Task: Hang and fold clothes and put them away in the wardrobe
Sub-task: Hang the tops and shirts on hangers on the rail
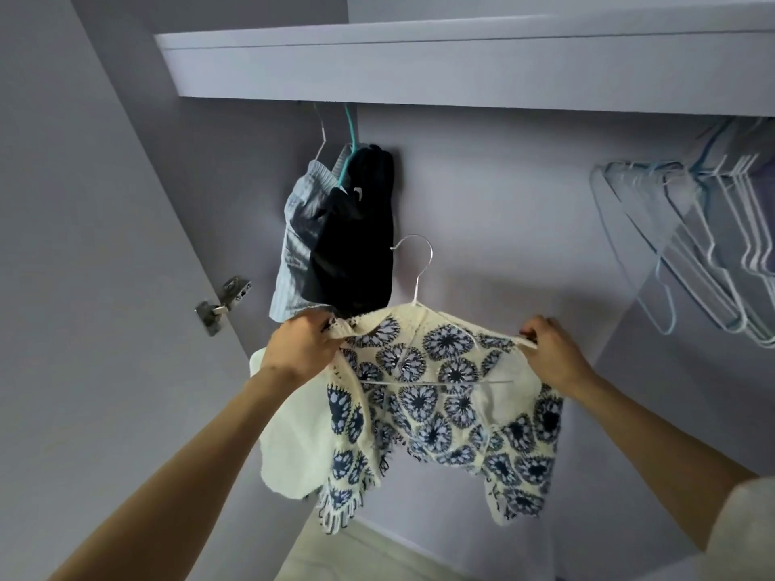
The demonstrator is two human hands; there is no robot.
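Head view: both hands, left hand and right hand, pinch the crochet cardigan's shoulders. This likely settles it squarely on the wire hanger before hanging.

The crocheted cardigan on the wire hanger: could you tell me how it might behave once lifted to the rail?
The cardigan probably stays floppy: its hem droops unevenly. Its open knit may snag the thin wire hanger. It could slip off, since each hand pinches a shoulder.

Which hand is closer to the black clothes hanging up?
Left. The left hand grips the cream crochet top with blue flowers just below the black garment on the teal hanger; the right hand pinches the top's other shoulder, far off to the right.
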